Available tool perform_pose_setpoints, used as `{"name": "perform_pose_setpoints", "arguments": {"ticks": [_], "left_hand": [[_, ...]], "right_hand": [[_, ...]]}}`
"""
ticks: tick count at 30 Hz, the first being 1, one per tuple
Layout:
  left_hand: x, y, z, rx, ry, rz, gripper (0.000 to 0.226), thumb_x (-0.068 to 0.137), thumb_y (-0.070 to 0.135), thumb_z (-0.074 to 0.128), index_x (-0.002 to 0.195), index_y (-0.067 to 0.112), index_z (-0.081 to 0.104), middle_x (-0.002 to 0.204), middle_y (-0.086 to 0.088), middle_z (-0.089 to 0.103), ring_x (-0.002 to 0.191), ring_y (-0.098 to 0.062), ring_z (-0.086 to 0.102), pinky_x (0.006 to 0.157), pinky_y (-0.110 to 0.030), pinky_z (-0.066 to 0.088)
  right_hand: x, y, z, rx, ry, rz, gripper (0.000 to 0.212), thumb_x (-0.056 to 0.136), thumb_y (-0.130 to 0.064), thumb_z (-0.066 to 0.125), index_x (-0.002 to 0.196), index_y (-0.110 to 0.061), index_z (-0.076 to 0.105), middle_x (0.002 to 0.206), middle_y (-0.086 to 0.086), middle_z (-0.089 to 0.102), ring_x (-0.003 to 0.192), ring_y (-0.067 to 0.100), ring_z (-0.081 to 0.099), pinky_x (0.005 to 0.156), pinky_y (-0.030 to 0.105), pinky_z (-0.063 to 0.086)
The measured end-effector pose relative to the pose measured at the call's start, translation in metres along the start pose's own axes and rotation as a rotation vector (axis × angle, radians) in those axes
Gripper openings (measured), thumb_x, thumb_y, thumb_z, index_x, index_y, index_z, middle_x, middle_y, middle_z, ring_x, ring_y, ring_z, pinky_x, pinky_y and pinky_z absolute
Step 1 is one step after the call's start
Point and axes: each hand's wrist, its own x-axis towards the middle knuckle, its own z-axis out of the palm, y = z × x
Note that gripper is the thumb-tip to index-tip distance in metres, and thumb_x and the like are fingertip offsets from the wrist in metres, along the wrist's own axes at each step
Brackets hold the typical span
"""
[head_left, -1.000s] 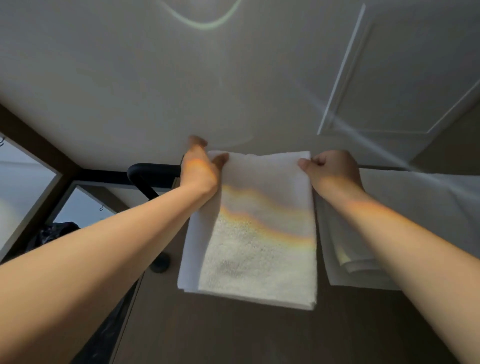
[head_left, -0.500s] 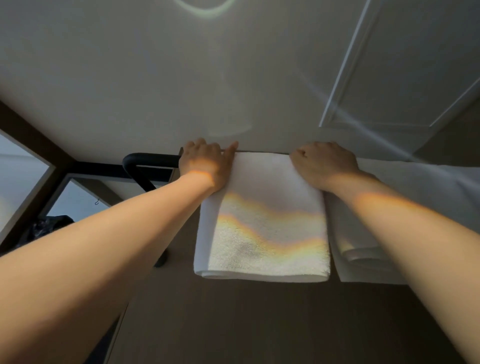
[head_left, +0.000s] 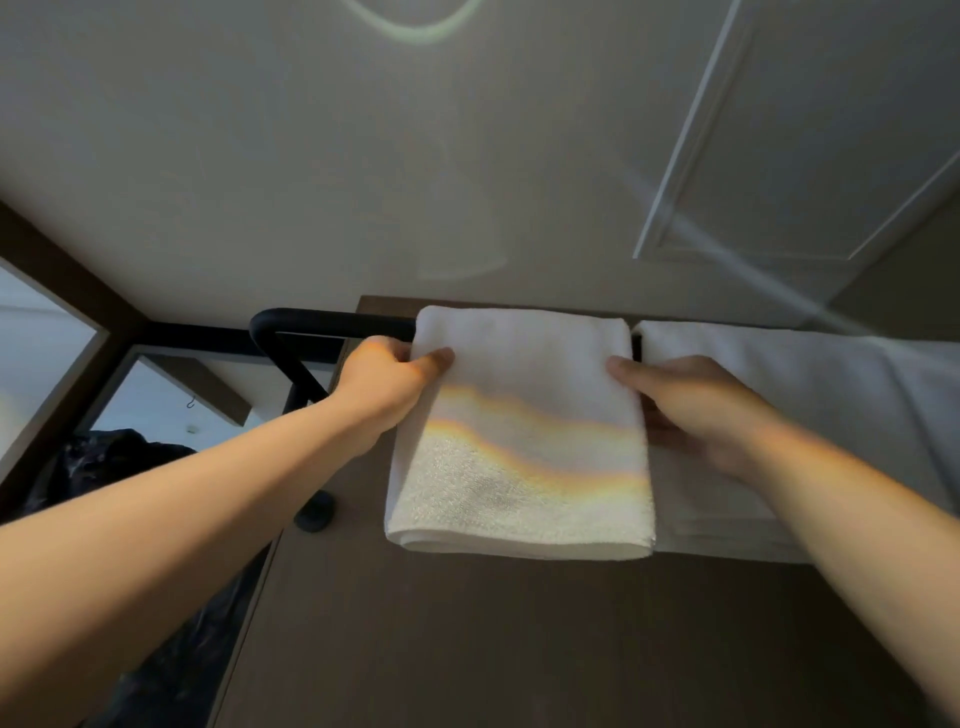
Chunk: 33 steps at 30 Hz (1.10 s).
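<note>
Your white towel is rough, looped terry cloth; the black rail looks smooth matt metal; lower left, the bag is glossy plastic.

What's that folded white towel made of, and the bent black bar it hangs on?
The folded white towel looks like soft cotton terry: its lit lower part shows a fuzzy, nubbly nap. The bent black bar seems to be metal tube with a matte black coating: smooth, evenly rounded, hardly shiny.

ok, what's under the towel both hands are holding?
The black rail runs in under the top fold of the towel; a dark sliver shows before the next towel. The rail's covered stretch is hidden. The brown wall shows below.
</note>
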Motion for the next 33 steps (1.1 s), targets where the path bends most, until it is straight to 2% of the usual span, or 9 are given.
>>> {"name": "perform_pose_setpoints", "arguments": {"ticks": [4, 8, 10, 14, 19, 24, 29, 31, 33], "left_hand": [[0.007, 0.013, 0.004, -0.047, 0.089, 0.034, 0.023, 0.087, 0.041, 0.067, 0.077, 0.020, 0.065, 0.076, 0.002, 0.068, 0.070, -0.018, 0.066, 0.060, -0.029, 0.053], [0.031, 0.030, 0.011, 0.033, 0.202, 0.073, 0.040, 0.088, 0.043, 0.065, 0.106, 0.007, 0.065, 0.102, -0.007, 0.068, 0.096, -0.028, 0.064, 0.085, -0.036, 0.051], [0.039, 0.032, 0.015, 0.269, 0.228, 0.106, 0.049, 0.091, 0.048, 0.058, 0.113, 0.003, 0.058, 0.112, -0.014, 0.063, 0.102, -0.034, 0.059, 0.081, -0.035, 0.045], [0.039, 0.024, 0.021, 0.590, 0.239, 0.141, 0.060, 0.098, 0.054, 0.036, 0.128, 0.003, 0.044, 0.134, -0.019, 0.045, 0.114, -0.039, 0.050, 0.082, -0.037, 0.038], [0.034, 0.020, 0.014, 0.606, 0.220, 0.146, 0.062, 0.097, 0.055, 0.036, 0.128, 0.002, 0.043, 0.133, -0.020, 0.045, 0.108, -0.041, 0.053, 0.079, -0.037, 0.037], [0.021, 0.013, 0.005, 0.480, 0.160, 0.201, 0.059, 0.094, 0.059, 0.041, 0.110, 0.004, 0.055, 0.112, -0.022, 0.058, 0.091, -0.037, 0.059, 0.071, -0.037, 0.044], [-0.008, 0.001, 0.003, 0.102, -0.022, 0.017, 0.051, 0.080, 0.071, 0.053, 0.091, 0.022, 0.061, 0.099, -0.001, 0.066, 0.084, -0.017, 0.064, 0.064, -0.025, 0.045], [-0.023, -0.008, 0.000, -0.030, -0.175, -0.062, 0.052, 0.073, 0.075, 0.057, 0.094, 0.028, 0.064, 0.099, 0.005, 0.069, 0.089, -0.014, 0.066, 0.071, -0.024, 0.048], [-0.034, -0.019, -0.003, -0.156, -0.383, -0.142, 0.069, 0.071, 0.076, 0.061, 0.112, 0.021, 0.067, 0.110, 0.002, 0.071, 0.100, -0.017, 0.068, 0.087, -0.029, 0.050]], "right_hand": [[0.017, -0.003, 0.001, -0.074, 0.156, -0.160, 0.025, 0.095, -0.024, 0.062, 0.094, -0.001, 0.071, 0.096, 0.017, 0.073, 0.085, 0.031, 0.069, 0.079, 0.037, 0.056], [0.037, -0.020, 0.000, -0.456, 0.360, -0.303, 0.042, 0.093, -0.033, 0.061, 0.062, -0.004, 0.058, 0.069, 0.017, 0.058, 0.070, 0.027, 0.055, 0.060, 0.033, 0.031], [0.046, -0.026, 0.003, -0.547, 0.396, -0.278, 0.045, 0.092, -0.034, 0.063, 0.057, -0.009, 0.051, 0.067, 0.018, 0.051, 0.073, 0.027, 0.052, 0.062, 0.030, 0.028], [0.055, -0.022, 0.013, -0.668, 0.451, -0.283, 0.039, 0.092, -0.033, 0.064, 0.098, 0.005, 0.068, 0.110, 0.026, 0.066, 0.104, 0.037, 0.063, 0.072, 0.033, 0.041], [0.046, -0.009, 0.014, -0.612, 0.380, -0.288, 0.037, 0.094, -0.037, 0.061, 0.103, -0.001, 0.063, 0.112, 0.018, 0.066, 0.107, 0.034, 0.059, 0.073, 0.029, 0.036], [0.019, 0.005, 0.017, -0.412, 0.245, -0.200, 0.044, 0.095, -0.044, 0.056, 0.123, -0.010, 0.053, 0.122, 0.009, 0.062, 0.109, 0.030, 0.059, 0.082, 0.034, 0.044], [-0.009, 0.021, 0.019, -0.314, 0.167, -0.109, 0.043, 0.096, -0.045, 0.053, 0.122, -0.010, 0.055, 0.112, 0.005, 0.061, 0.093, 0.023, 0.057, 0.076, 0.031, 0.041], [-0.017, 0.027, 0.018, -0.245, 0.113, -0.042, 0.042, 0.096, -0.045, 0.054, 0.118, -0.008, 0.058, 0.108, 0.007, 0.064, 0.092, 0.023, 0.061, 0.080, 0.035, 0.050], [-0.023, 0.030, 0.017, -0.057, 0.038, 0.066, 0.043, 0.096, -0.041, 0.056, 0.118, -0.004, 0.058, 0.111, 0.013, 0.065, 0.097, 0.028, 0.066, 0.083, 0.040, 0.057]]}}
